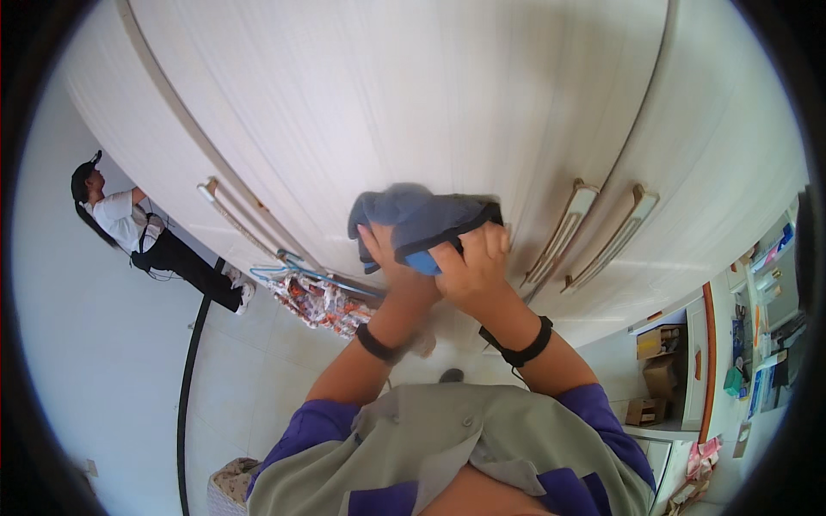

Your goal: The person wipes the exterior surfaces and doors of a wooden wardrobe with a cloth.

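Observation:
Both my hands are up in front of a pale wood-grain wardrobe door point(413, 95). Between them is a dark grey cloth point(404, 211) with a black edge and a blue patch underneath, bunched close to the door. My left hand point(391, 254) grips its left and lower part, thumb against the grey fabric. My right hand point(473, 262) has its fingers closed over the black edge on the right. Part of the left fingers is hidden by the fabric. Whether the cloth touches the door I cannot tell.
Long metal handles point(564, 232) stick out right of my hands, another handle point(232, 211) at left. Blue hangers point(292, 267) with a patterned garment point(323, 301) hang there. A person point(129, 215) stands far left. At right are a cluttered desk point(757, 344) and cardboard boxes point(658, 374).

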A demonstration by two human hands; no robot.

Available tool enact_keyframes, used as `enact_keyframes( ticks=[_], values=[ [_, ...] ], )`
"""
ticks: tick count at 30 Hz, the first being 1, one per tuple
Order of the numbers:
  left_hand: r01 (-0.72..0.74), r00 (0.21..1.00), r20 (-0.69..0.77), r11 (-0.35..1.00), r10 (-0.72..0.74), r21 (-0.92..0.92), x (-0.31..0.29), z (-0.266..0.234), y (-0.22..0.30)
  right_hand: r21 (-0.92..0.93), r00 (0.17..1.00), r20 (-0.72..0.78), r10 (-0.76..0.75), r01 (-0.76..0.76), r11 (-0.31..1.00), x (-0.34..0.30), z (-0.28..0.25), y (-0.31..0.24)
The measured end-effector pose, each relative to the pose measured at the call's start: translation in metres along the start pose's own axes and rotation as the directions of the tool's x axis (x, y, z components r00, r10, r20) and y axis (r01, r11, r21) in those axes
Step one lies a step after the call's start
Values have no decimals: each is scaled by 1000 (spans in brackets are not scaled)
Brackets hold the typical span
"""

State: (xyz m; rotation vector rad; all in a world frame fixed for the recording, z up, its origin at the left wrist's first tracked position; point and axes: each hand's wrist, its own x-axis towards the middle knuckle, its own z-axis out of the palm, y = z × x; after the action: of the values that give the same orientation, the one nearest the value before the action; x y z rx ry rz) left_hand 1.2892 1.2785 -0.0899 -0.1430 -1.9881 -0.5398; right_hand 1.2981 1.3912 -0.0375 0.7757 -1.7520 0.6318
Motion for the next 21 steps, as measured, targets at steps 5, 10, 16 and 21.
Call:
enact_keyframes(
  ticks=[5,10,16,21],
  values=[
    [-95,994,-42,982,103,161,58,-19,22,151,999,16,33,-35,988,47,-20,15],
    [-271,926,-177,913,333,304,35,2,27,325,944,327,-32,-80,942,-33,-16,49],
    [-237,927,-145,841,345,487,24,8,30,396,943,304,-137,6,918,-17,-27,48],
    [-1,988,-141,930,57,367,34,8,41,364,996,66,-60,32,931,18,-33,26]
  ],
)
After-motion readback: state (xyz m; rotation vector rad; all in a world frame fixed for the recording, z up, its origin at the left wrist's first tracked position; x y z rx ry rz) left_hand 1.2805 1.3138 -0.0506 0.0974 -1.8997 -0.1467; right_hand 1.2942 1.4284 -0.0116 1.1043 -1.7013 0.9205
